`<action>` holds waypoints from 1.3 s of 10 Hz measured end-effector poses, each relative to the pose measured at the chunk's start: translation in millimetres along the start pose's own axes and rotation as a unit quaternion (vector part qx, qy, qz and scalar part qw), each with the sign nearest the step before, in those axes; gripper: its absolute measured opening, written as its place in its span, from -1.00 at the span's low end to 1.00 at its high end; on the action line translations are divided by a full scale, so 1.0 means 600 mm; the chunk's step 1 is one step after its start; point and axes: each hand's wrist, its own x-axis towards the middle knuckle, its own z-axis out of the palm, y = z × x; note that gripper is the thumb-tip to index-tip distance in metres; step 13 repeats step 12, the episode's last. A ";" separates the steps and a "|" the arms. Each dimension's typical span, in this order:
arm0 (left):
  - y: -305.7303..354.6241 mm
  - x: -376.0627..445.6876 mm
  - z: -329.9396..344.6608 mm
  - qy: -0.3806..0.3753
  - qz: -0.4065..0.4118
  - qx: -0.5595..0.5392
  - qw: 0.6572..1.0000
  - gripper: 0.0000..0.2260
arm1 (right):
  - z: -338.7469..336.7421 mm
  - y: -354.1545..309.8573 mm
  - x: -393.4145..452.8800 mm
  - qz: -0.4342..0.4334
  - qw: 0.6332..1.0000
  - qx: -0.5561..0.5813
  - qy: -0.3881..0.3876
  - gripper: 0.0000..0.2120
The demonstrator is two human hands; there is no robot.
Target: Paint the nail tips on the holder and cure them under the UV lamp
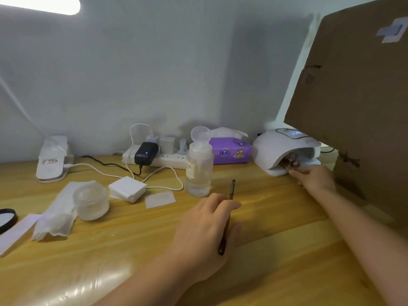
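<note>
While the right hand (313, 178) pinches the holder (293, 165) of nail tips inside the UV lamp (278, 149), apparently for curing, the left hand (205, 230) grips the brush (227, 217), parked clear.

The clear bottle (199, 164) carries a label on which only the letters "NAIL" can be read. The white lamp (284, 149) has a lit display on top, its digits too blurred to read. Print on the purple tissue pack (229, 151) is illegible.
</note>
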 end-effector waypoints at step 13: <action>-0.004 0.005 0.002 0.019 -0.034 -0.044 0.998 -0.63 | -0.045 -0.130 0.127 -0.055 0.973 -0.224 -0.026 -0.71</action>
